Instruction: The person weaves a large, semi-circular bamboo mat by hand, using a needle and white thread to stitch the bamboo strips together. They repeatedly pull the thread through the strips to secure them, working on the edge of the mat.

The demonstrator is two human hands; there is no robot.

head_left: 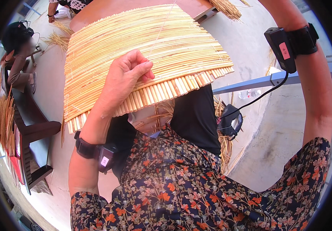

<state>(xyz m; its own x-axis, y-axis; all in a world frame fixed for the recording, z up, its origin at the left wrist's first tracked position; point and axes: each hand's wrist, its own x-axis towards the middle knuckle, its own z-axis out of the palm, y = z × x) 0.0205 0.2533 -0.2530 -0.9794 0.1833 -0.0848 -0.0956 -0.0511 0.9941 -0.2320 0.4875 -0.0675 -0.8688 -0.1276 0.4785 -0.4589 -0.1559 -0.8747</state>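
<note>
A panel of straw-coloured stalks (135,38), laid side by side and stitched with thin thread, rests tilted over my knees. A short second row of cut stalk ends (166,90) runs along its near edge. My left hand (133,69) is over this near edge, thumb and forefinger pinched on a fine pale thread (161,30). From the pinch the thread runs up across the panel and out at the top of the picture. My right forearm (316,92) is raised at the right, and its hand lies beyond the upper edge, so what it holds is hidden.
A dark wooden bench (38,131) with bundles of stalks (5,123) stands at the left, near a seated person (21,57). Behind the panel is a reddish-brown table (108,13). A plastic bottle (249,93) and a black strapped device (230,122) lie at the right.
</note>
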